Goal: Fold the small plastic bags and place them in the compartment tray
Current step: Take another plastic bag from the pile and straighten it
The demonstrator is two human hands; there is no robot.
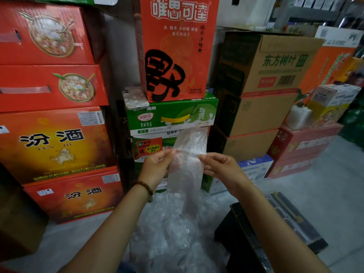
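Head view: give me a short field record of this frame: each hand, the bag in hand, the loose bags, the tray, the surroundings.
left hand: pinches the plastic bag at its left edge; bead bracelet on the wrist
right hand: pinches the bag's right edge
plastic bag: clear, held up between both hands, lower part hanging
pile of bags: crumpled, below the hands
compartment tray: dark, lower right; contents unclear
surroundings: stacked cartons; phone on a green carton

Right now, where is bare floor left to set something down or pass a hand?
Bare grey floor lies lower left, between the Fenjiu cartons and the pile of plastic bags, and right, between the compartment tray and the red cartons. The centre is crowded: pile, left hand, right hand, held bag.
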